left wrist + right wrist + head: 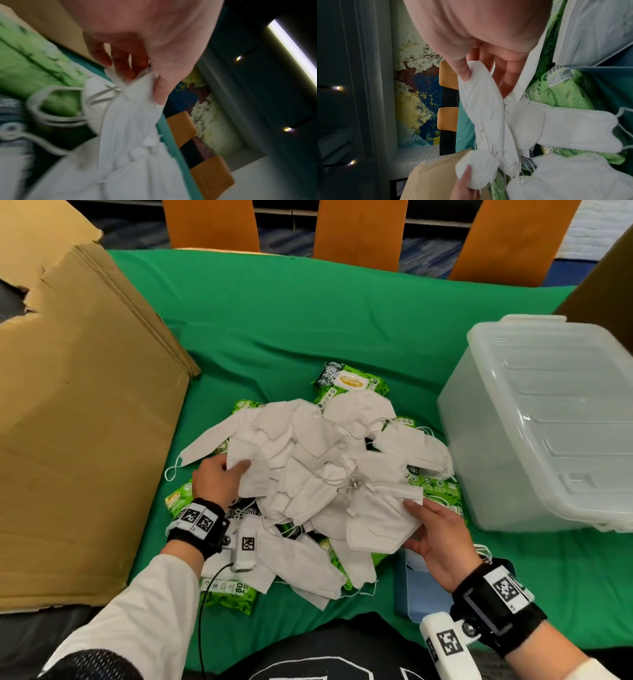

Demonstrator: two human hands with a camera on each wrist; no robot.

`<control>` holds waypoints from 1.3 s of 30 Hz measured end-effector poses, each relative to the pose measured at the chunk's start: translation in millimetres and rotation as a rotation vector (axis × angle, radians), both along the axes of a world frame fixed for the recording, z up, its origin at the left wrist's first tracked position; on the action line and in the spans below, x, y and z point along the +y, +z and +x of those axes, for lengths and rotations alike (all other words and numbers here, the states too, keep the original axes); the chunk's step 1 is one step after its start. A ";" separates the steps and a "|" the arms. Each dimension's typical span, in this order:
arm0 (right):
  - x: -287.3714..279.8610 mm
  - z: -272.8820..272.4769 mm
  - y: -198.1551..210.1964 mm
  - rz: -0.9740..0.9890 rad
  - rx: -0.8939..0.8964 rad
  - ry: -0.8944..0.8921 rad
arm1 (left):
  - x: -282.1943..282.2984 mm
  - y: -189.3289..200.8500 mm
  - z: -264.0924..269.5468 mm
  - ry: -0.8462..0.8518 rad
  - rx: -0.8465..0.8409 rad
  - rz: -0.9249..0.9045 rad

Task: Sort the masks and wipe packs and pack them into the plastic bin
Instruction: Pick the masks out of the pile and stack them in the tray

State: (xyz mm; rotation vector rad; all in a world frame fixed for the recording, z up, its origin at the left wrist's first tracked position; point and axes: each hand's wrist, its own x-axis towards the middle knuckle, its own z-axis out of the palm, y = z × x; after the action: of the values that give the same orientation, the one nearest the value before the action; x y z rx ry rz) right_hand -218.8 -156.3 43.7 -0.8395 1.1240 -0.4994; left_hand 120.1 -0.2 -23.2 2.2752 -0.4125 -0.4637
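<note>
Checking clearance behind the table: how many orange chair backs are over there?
3, all beyond the green table: left chair back, middle chair back, right chair back. The cardboard may hide others.

Mask pile at centre, lying on wipe packs that protrude at 12, 3 and 6 o'clock. Cardboard box at 9 o'clock; plastic bin at 3 o'clock; chairs beyond the table at 12.
</note>
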 end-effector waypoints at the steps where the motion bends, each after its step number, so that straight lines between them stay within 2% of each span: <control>1: -0.7 1.1 0.8 0.007 -0.010 -0.015 | -2.3 9.5 -2.5 -0.003 0.022 -0.091; 4: -3.4 7.7 3.4 0.020 -0.028 -0.053 | -8.4 36.4 -19.1 -0.081 -0.034 -0.222; 7: -1.1 19.0 11.0 0.004 -0.063 -0.052 | -13.4 65.6 -57.0 -0.212 -0.196 -0.288; 10: 4.4 32.4 18.9 -0.033 -0.111 -0.022 | -21.9 87.9 -106.3 -0.401 -0.155 -0.477; 13: 13.8 43.6 26.2 0.011 -0.229 0.049 | -32.7 82.8 -146.9 -0.653 -0.036 -0.386; 16: 20.6 46.4 31.8 0.019 -0.315 0.116 | -34.1 77.4 -163.9 -0.710 -0.032 -0.295; 17: 20.3 44.5 30.2 -0.014 -0.324 0.123 | -33.6 78.6 -163.1 -0.698 -0.022 -0.322; 19: 17.0 41.1 22.6 -0.179 -0.211 0.143 | -31.5 78.4 -156.5 -0.639 0.056 -0.396; 21: 13.2 38.6 13.3 -0.392 -0.030 0.190 | -29.7 79.6 -149.1 -0.557 0.253 -0.442; 23: 10.7 37.6 12.8 -0.512 0.082 0.236 | -29.0 79.8 -145.6 -0.509 0.446 -0.520; 29: 5.0 27.9 25.0 -0.223 -0.059 0.255 | -26.1 86.6 -130.5 -0.313 0.761 -0.665; 31: 3.7 25.8 24.0 -0.184 -0.057 0.198 | -25.9 89.3 -126.1 -0.277 0.750 -0.684; 34: -5.1 21.3 20.3 -0.111 -0.029 0.078 | -26.9 94.1 -116.2 -0.169 0.634 -0.712; 39: -11.4 14.2 13.9 -0.066 -0.004 0.025 | -31.0 100.1 -100.7 0.015 0.575 -0.803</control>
State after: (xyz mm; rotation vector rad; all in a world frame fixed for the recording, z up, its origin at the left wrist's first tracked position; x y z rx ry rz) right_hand -204.6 -167.7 57.6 -0.9089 1.0970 -0.5190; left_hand 19.4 -31.2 76.8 1.2997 -0.2222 -0.7520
